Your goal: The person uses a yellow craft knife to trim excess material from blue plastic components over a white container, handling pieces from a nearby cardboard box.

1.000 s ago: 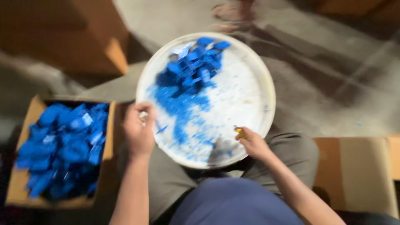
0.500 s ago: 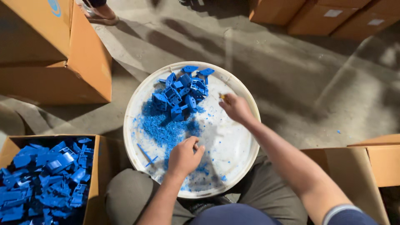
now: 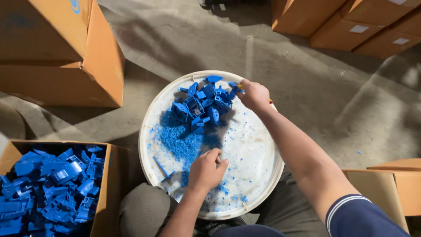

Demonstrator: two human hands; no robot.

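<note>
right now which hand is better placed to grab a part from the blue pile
Right. The right hand already touches the pile of blue plastic parts, while the left hand rests nearer, over blue shavings.

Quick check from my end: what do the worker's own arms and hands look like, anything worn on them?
Both hands are bare, no gloves: left hand, right hand. Forearms are uncovered. The right arm has a short dark blue sleeve with thin white stripes at its hem. No watch or rings are visible.
</note>
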